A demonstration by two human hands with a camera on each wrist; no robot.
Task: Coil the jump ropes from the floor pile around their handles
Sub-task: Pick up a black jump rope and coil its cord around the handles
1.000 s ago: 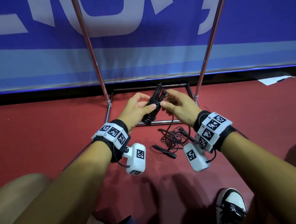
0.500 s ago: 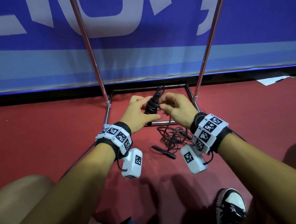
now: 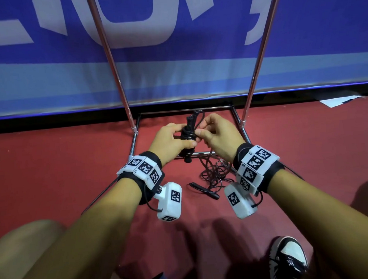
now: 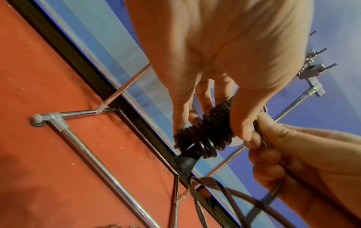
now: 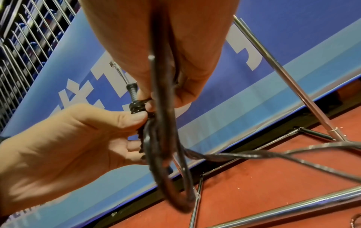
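Gripping 1 half-coiled jump rope (image 3: 187,135), 2 hands

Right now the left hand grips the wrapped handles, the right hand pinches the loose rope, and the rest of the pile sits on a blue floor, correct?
Not quite: the floor is red, as the head view shows. The left hand does grip the wrapped handles, the right hand pinches the loose rope, and the pile lies below.

The head view looks forward and down from above both forearms toward the red floor (image 3: 52,167) and blue banner (image 3: 175,75). Each wrist view sits close under its own palm, looking along the fingers. All three share the coiled jump rope handles (image 3: 188,132), banner and metal frame (image 3: 133,129).
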